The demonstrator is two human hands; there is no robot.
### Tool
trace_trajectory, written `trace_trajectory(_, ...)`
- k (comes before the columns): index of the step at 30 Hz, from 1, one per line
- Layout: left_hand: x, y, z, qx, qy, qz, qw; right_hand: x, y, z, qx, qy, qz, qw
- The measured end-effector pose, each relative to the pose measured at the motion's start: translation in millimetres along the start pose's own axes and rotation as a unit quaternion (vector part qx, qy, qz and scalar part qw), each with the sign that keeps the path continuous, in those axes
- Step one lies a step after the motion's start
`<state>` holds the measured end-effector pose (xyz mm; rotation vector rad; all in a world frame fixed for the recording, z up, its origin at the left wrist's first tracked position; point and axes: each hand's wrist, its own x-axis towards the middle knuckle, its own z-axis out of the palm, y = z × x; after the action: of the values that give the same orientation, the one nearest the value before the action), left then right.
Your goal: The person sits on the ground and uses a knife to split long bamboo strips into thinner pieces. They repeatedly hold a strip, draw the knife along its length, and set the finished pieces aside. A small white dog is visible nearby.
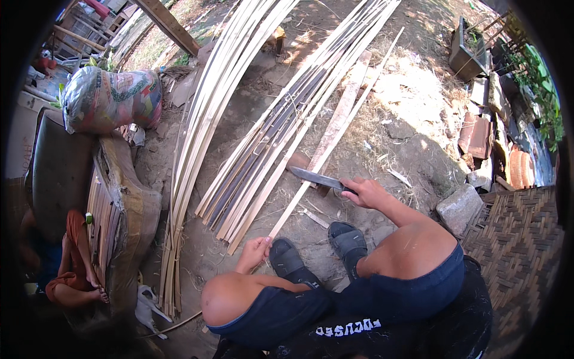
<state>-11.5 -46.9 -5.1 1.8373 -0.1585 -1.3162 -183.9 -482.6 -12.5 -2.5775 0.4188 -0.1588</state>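
Bare, littered ground [382,143], part shaded and part sunlit, spreads around us in an open yard. At the far left we see another person's folded legs [78,257] on one worn seat [142,218], with one stuffed sack [113,99] above and one pale cat [149,310] on the ground below. Next come two bundles of long strips, too overlapped for us to count: one pale bundle [200,128], then one mixed pale and dark bundle [269,149], both slanting away to the upper right. Our left hand [254,251] has its fingers pinched on the near end of one single strip [325,155], which lies right of the bundles, its long axis running from lower left to upper right. One knife [317,178] crosses it, tip pointing left; whether the blade touches it, we cannot tell. Our right hand [366,192] has its fingers wrapped around the handle. Two dark sandals [290,262] are on our feet, and farther right are one stone block [459,209] and one woven mat [514,245].
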Motion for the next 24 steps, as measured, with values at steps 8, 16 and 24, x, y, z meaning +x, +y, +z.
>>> trace_trajectory(8,-10,-45,-21,-0.006,0.050,-0.048,0.998,12,24,-20,0.040,0.075,0.197,0.977)
trace_trajectory(16,5,39,27,0.216,0.137,0.187,0.949,-17,-14,-25,0.150,0.124,0.258,0.946)
trace_trajectory(24,21,8,23,0.251,0.122,0.175,0.944,-10,-8,-11,0.047,0.008,0.130,0.990)
